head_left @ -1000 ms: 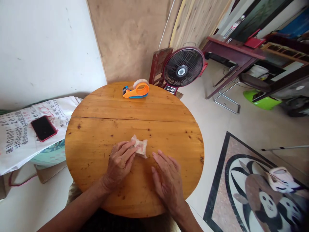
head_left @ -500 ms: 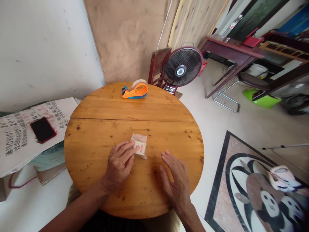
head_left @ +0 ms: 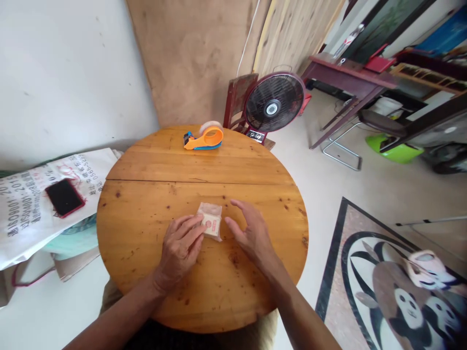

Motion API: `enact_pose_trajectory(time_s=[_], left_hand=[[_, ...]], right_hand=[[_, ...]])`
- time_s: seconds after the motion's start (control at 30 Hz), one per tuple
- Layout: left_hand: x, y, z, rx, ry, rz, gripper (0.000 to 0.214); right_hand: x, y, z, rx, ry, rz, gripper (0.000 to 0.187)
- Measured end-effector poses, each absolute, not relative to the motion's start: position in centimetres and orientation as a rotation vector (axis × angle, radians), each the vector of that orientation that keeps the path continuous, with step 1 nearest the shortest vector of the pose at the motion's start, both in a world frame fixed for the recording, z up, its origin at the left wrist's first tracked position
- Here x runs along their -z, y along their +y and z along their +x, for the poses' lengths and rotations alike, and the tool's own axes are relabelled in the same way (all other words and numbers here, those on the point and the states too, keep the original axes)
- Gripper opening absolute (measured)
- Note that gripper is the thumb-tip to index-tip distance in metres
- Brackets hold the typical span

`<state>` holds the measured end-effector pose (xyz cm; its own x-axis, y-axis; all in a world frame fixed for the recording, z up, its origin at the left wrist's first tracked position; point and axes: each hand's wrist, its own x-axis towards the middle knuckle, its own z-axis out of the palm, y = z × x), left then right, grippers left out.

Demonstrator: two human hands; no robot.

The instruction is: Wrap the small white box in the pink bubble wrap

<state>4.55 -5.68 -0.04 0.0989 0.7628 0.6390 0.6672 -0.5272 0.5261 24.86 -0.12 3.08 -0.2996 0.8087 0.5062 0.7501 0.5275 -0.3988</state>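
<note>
A small clear-wrapped packet (head_left: 210,221) with a red mark lies flat on the round wooden table (head_left: 153,204). My left hand (head_left: 180,248) rests on the table with its fingers stretched out, the fingertips pressing the packet's left edge. My right hand (head_left: 250,232) hovers just right of the packet, fingers spread, thumb close to the packet's right side, holding nothing. An orange and blue tape dispenser (head_left: 204,136) sits at the table's far edge.
A black phone in a red case (head_left: 64,196) lies on a printed white sack (head_left: 32,204) left of the table. Beyond the table stand a floor fan (head_left: 273,104) and a wooden chair (head_left: 237,99). A panda-pattern floor (head_left: 394,287) is at the right.
My right hand has moved forward and left from the table's near side up to the packet's right side. My left hand has stayed on the packet.
</note>
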Motion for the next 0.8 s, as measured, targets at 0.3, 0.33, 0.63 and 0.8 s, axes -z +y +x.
enact_pose_trajectory(time_s=[0.3, 0.33, 0.63, 0.8], left_hand=[[-0.1, -5.7, 4.6, -1.392, 1.485, 2.238, 0.025], [-0.1, -5.6, 4.6, -1.392, 1.486, 2.238, 0.025], [0.1, -5.6, 4.5, -1.366, 1.49, 2.272, 0.027], [0.1, -5.6, 4.5, -1.362, 1.512, 2.254, 0.025]], right_hand=[[-3.3, 4.1, 22.5, -0.336, -2.286, -1.291, 0.032], [-3.5, 4.3, 22.3, -0.374, -2.29, -1.291, 0.027], [-5.0, 4.1, 21.3, -0.577, -2.237, -1.293, 0.014], [-5.6, 2.5, 21.4, -0.536, -2.28, -1.206, 0.018]])
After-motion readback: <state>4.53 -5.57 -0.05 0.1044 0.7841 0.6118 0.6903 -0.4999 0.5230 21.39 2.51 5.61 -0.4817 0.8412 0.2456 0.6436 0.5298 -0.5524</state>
